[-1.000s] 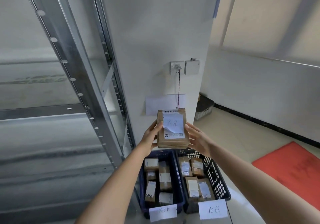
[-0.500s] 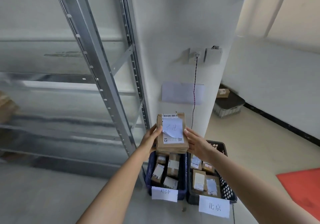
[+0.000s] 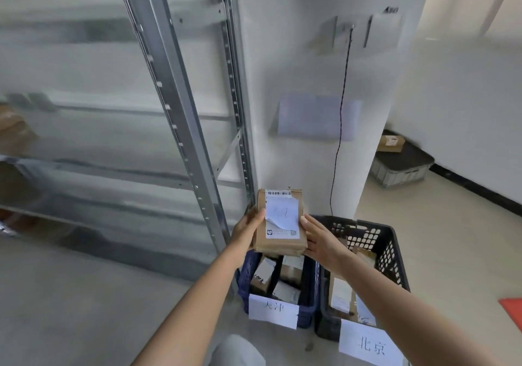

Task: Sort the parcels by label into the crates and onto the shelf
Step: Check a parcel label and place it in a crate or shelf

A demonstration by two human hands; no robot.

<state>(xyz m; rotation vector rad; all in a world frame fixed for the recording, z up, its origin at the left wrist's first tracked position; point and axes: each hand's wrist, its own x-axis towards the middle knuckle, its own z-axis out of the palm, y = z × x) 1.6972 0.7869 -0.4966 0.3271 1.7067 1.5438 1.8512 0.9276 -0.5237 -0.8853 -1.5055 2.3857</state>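
Now you hold one parcel (image 3: pixel 279 221) in the air with both hands, above the far edge of the blue crate (image 3: pixel 306 309). Your left hand (image 3: pixel 245 231) grips its left side with the thumb on the front face, and your right hand (image 3: pixel 320 240) grips its right side, thumb also on the front. The parcel stands nearly upright and a white label (image 3: pixel 282 214) with handwriting on it faces you; its lower left corner is peeling. The blue crate sits on the floor just beside the black crate (image 3: pixel 392 255), and both contain more parcels. Each crate carries a paper sign on its near edge. The metal shelf (image 3: pixel 180 117) stands to the left of the crates, against the white pillar (image 3: pixel 296 63).
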